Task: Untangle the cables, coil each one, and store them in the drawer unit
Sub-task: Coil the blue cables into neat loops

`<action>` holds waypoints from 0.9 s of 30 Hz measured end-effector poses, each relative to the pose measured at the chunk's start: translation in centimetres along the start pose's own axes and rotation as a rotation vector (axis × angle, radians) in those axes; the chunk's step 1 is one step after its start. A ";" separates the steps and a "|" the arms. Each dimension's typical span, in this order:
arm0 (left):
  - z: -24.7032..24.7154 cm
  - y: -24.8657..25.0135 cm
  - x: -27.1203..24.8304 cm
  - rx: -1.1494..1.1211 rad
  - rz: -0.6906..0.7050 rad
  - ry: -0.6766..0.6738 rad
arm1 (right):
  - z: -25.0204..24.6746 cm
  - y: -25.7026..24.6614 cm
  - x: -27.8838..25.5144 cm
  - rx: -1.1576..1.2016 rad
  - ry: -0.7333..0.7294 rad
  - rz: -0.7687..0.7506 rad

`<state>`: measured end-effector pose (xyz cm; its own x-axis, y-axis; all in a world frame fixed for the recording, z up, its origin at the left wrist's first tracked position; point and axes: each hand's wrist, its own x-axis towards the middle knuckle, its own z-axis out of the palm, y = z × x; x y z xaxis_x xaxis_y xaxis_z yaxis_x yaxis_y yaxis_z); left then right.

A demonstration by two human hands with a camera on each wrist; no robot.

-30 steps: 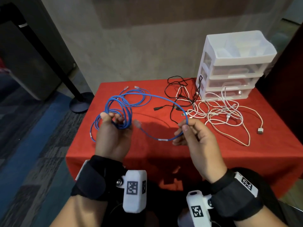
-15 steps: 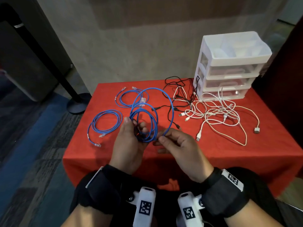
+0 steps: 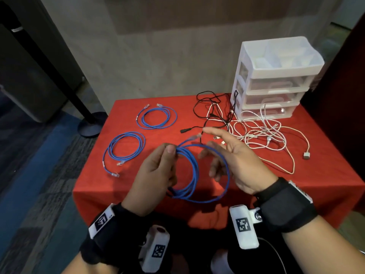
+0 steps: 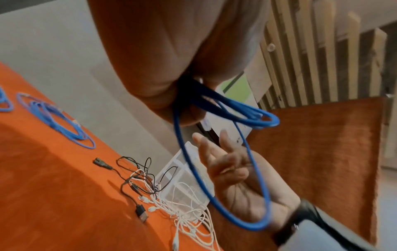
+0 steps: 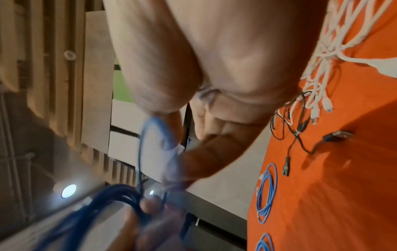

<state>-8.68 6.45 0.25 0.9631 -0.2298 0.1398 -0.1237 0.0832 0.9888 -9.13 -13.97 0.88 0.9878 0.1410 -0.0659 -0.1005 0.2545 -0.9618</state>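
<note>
Blue cable coil [image 3: 194,173] hangs in the air above the near edge of the table [image 3: 325,175], gathered into several loops. Left hand [image 3: 156,175] pinches the bundle at its upper left, grip clamped on the strands between thumb and fingertips. Right hand [image 3: 235,161] is beside the coil on its right, fingers spread and straight, grip apart; the left wrist view shows its palm open behind the hanging loop. Half a second ago the right hand pinched the cable and the loops were smaller and closer to the left palm; now it has let go and the coil hangs wider. One clear plug end [image 3: 194,137] sticks up near the right fingertips.

On the table: two coiled blue cables, far one [image 3: 156,117] and left one [image 3: 126,149], apart from each other, unchanged. A black cable [image 3: 213,115] and white cables [image 3: 262,135] lie tangled just in front of the drawer unit [image 3: 276,80], drawers closed.
</note>
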 end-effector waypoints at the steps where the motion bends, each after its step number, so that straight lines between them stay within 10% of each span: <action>1: -0.1 -0.1 -0.1 0.035 0.015 -0.049 | 0.1 -0.2 0.2 -0.049 -0.026 -0.012; 8: -0.9 -0.8 -0.2 0.203 -0.027 -0.189 | 0.6 -1.0 1.3 -0.550 -0.074 -0.161; 14: -3.3 -2.7 -0.8 0.308 -0.244 -0.216 | -3.2 -4.9 2.2 -0.426 0.312 -0.274; 21: -3.6 -3.3 -0.5 0.230 -0.152 0.052 | -2.4 -0.2 0.7 -0.386 0.276 -0.061; 27: -1.7 -2.2 -0.3 0.330 -0.049 0.015 | 1.3 5.0 -1.1 -0.568 0.015 -0.112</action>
<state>-8.30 7.96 -2.03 0.9730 -0.2111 0.0934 -0.1456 -0.2470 0.9580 -10.91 -11.61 -3.48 0.9907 0.1285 0.0445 0.0801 -0.2865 -0.9547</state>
